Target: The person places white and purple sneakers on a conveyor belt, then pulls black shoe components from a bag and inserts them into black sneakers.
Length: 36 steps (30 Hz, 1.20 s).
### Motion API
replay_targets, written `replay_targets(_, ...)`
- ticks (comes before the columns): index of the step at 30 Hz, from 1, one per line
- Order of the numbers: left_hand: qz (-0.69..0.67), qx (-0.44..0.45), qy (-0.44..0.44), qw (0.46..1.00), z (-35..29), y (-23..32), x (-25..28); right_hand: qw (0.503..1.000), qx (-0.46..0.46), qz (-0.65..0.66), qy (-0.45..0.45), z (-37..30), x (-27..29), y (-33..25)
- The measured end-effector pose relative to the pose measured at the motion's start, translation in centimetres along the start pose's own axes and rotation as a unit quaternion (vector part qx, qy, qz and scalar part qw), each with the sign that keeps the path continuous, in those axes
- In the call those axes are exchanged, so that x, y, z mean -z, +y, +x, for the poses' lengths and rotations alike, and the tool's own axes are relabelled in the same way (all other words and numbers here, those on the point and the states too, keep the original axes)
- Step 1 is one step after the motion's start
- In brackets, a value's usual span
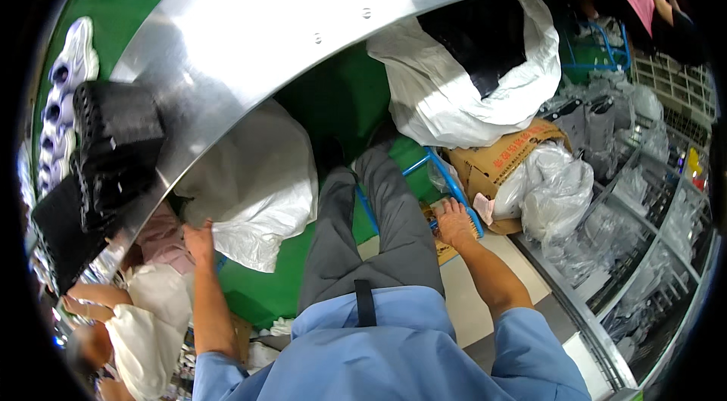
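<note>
My left hand (199,240) is closed at the lower left edge of a large white woven sack (261,174), under the rim of the metal bench; its fingertips are partly hidden. On the right, my right hand (455,224) lies over a blue brush (476,222) with pale bristles, fingers curled round it beside my thigh. The brush's middle is covered by the hand. Close by is a blue tube frame (452,183). A second white sack (447,109), its mouth spread wide, holds something black beyond my knees.
A curved metal bench (250,30) arches ahead, with black boots (117,128) and white-and-purple shoes (67,90) at left. A cardboard box (509,155) with plastic bags stands at right, beside a rack (644,242) of bagged items. Another person in white (151,325) is at lower left.
</note>
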<state>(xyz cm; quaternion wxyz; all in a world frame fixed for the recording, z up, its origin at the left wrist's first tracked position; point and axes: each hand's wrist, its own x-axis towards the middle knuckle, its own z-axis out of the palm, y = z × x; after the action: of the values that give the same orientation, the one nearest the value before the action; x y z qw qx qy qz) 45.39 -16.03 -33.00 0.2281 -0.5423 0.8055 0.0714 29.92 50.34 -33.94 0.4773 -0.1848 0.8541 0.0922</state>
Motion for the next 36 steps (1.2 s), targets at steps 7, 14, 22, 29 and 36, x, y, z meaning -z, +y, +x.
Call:
replay_targets(7,-0.138,-0.679,0.02,0.721,-20.0,29.9,18.6,0.993,-0.001,-0.016,-0.117,2.0,-1.1,-0.4)
replay_targets(14,0.02,-0.655,0.216,0.724,-18.3,44.9,20.8,0.986,0.041,0.027,-0.16,1.7,0.3,-0.1)
replay_targets(22,0.079,-0.659,0.283,0.693,-15.0,47.4,17.1,0.985,0.104,-0.004,-0.134,2.6,-1.6,-4.4)
replay_targets(29,0.097,-0.667,0.267,0.689,-15.2,47.3,17.6,0.983,0.154,-0.048,-0.091,3.2,-1.8,-8.1)
replay_targets(36,0.095,-0.68,0.22,0.693,-15.3,47.2,17.9,0.993,0.114,0.034,-0.018,5.3,1.1,-10.2)
